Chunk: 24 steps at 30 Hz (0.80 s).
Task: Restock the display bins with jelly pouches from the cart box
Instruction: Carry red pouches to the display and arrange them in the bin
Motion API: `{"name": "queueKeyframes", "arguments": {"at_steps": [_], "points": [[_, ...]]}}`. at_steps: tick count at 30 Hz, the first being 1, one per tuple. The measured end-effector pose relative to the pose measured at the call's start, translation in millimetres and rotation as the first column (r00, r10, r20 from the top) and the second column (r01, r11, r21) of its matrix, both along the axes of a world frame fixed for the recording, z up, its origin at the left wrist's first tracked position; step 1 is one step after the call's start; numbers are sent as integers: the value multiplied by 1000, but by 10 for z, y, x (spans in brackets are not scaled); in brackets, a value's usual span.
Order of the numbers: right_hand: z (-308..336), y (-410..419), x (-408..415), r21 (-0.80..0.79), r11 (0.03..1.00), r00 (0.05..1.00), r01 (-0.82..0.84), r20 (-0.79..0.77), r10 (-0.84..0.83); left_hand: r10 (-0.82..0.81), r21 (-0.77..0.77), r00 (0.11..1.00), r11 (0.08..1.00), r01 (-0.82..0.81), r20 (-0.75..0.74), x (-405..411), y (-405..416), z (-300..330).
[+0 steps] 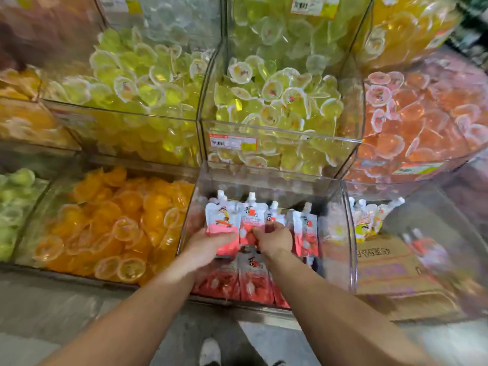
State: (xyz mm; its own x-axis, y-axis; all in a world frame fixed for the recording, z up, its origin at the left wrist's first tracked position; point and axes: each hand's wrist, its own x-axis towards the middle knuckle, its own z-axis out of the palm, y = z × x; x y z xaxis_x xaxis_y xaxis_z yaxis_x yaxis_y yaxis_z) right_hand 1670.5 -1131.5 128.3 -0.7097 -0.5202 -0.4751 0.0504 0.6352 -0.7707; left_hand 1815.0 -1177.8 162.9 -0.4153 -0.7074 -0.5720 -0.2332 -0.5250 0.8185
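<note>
Inside the clear bin (346, 233), the left hand (203, 247) grips an upright red jelly pouch (221, 225) — spout pointing up. The right hand (272, 239), just beside it, pinches the neighbouring pouches (250, 223) — both equally near.

A tiered shop display of clear plastic filled the view. The upper tier held green jelly cups (148, 83), more green cups (274, 96) beside them, and pink cups (422, 122) at the right. Lower down lay orange cups (116, 223), with pale green ones (13, 207) at the far left. Price labels (232, 142) were stuck to the fronts. A grey floor (52, 313) ran beneath. A brown carton (388, 268) showed through plastic at the right. The light was bright and even.
</note>
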Motion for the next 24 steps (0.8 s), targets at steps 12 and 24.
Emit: {"name": "queueKeyframes", "arguments": {"at_steps": [12, 24], "points": [[173, 69, -18, -54, 998, 974, -21, -227, 8, -30, -6, 999, 1000, 31, 27, -54, -21, -9], [283, 517, -222, -250, 946, 971, -209, 62, 231, -428, -301, 880, 828, 473, 206, -439, 175, 56]]}}
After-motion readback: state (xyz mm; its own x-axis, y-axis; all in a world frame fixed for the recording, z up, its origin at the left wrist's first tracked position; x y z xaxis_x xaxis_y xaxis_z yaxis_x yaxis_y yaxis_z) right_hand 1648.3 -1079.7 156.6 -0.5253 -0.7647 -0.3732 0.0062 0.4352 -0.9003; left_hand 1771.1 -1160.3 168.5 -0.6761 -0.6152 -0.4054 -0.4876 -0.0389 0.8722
